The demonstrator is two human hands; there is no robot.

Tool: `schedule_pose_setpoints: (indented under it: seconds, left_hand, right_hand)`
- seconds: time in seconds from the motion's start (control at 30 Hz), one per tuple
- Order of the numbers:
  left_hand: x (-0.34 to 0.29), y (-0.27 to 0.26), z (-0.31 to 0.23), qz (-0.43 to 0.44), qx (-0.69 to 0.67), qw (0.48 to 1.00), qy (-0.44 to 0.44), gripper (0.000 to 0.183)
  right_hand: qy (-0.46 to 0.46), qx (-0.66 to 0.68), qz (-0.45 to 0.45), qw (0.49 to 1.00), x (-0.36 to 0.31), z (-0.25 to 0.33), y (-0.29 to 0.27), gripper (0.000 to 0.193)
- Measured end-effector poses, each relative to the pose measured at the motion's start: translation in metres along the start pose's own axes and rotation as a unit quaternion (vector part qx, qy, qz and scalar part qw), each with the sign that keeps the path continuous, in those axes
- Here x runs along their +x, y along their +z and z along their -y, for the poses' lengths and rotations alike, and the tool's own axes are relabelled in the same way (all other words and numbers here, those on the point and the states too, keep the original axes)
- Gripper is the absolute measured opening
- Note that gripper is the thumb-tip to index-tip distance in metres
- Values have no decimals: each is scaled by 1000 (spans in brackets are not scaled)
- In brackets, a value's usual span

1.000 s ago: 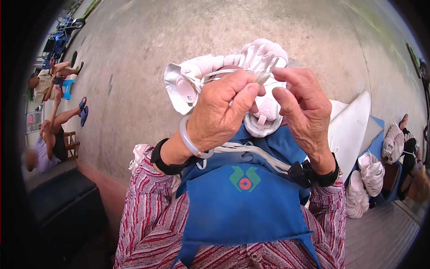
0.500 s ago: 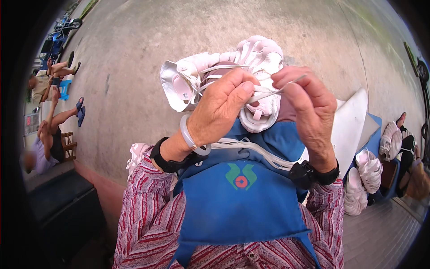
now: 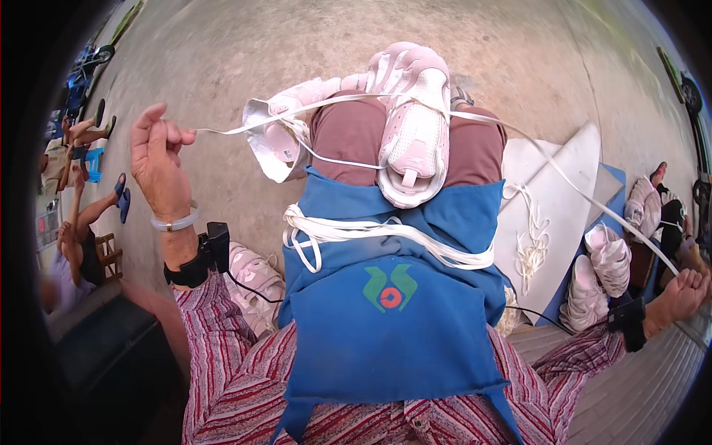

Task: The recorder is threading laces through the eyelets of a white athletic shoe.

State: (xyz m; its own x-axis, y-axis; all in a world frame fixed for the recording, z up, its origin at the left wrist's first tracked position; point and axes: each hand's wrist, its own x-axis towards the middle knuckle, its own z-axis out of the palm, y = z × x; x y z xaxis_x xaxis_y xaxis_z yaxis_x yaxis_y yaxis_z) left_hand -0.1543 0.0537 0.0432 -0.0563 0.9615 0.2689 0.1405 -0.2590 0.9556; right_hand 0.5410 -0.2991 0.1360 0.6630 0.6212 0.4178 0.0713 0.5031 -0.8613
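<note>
A pale pink and white sneaker (image 3: 419,126) rests on my lap, toe away from me, heel near. A flat white shoelace (image 3: 341,101) crosses its upper and stretches out to both sides. At the left, my left hand (image 3: 159,152) is raised, pinching one end of the lace. Far to the right, my right hand (image 3: 681,295) is closed round the other end. Beside my left knee a second pink and white shoe (image 3: 276,141) lies tilted, with a lace trailing from it. A bundle of white laces (image 3: 393,236) lies across my blue apron (image 3: 400,341).
White sheet material (image 3: 552,167) with a tangle of cream cords (image 3: 532,248) is at my right. Several pink and white shoes (image 3: 597,285) stand beyond it. More shoes (image 3: 252,278) sit by my left thigh. People (image 3: 74,222) are seated far left; another person (image 3: 690,252) is at far right.
My hands were together over the shoe, working the lace. They have swung wide apart to left and right, drawing the lace out long. The shoe shows fully.
</note>
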Motion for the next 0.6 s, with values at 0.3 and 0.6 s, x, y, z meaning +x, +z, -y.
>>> schedule_pose_setpoints:
  seconds: [0.3,0.6]
  left_hand:
    - [-25,145,-1,312,134,939,42,21]
    - [-15,193,28,400,221,863,213,20]
  right_hand:
    - [-4,-436,245,866,-85,-178,262,22]
    - [-91,-510,377,768,-107,-232,337,11]
